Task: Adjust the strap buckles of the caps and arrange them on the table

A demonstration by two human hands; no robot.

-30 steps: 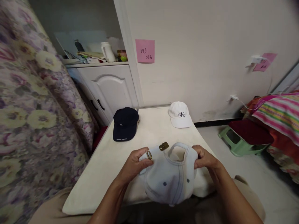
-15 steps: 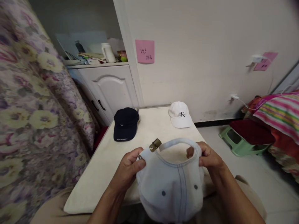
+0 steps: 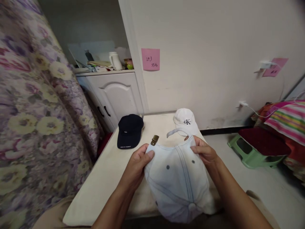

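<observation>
Between my two hands is a light blue denim cap [image 3: 176, 178], its back opening facing the far side and its crown button toward me. My left hand [image 3: 138, 162] pinches the edge beside the brass buckle [image 3: 154, 140]. On the other side, my right hand [image 3: 203, 151] grips the edge near the base of the adjustment strap [image 3: 177, 130]. The strap's free end curves in the air, apart from the buckle. The cap's brim is hidden beneath the crown. Beyond it, a navy cap [image 3: 130, 131] and a white cap [image 3: 187, 121] with black letters lie on the table.
The cream-covered table [image 3: 105, 187] stands against the wall. A floral curtain [image 3: 43, 127] hangs at left, by a white cabinet [image 3: 119, 92]. On the right are a green stool [image 3: 247, 156] with a dark red top and a striped cloth [image 3: 288, 117].
The strap has come out of the buckle and its end now hangs free. Both hands have raised and tilted the denim cap, showing more of its crown.
</observation>
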